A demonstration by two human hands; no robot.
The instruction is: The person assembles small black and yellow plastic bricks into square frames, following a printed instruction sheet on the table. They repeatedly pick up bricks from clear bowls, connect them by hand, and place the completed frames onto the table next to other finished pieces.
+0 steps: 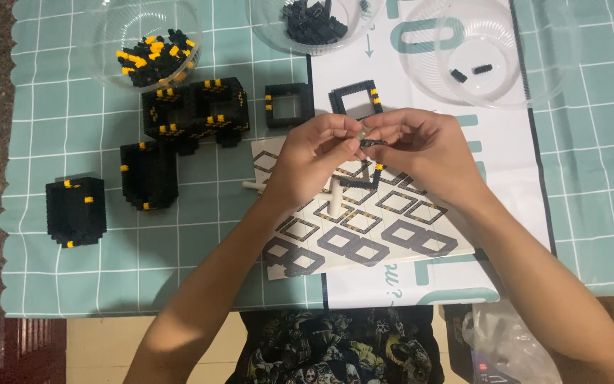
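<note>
My left hand [310, 158] and my right hand [424, 151] meet above the table, fingertips pinched together on a small black brick piece [373, 143]. Beneath them lies a white instruction sheet [364, 238] printed with black square outlines, and a cream-coloured tool [335, 203] rests on it. Just beyond my fingers sits a thin black square frame with yellow dots [353, 96]. A second, thicker black square frame [288, 104] lies to its left.
Several black-and-yellow hollow block towers [197, 110] [148, 174] [74, 210] stand at the left on a teal checked cloth [591, 178]. Three clear bowls line the far edge: black and yellow bricks [152, 57], black bricks [313, 21], nearly bare [488, 53].
</note>
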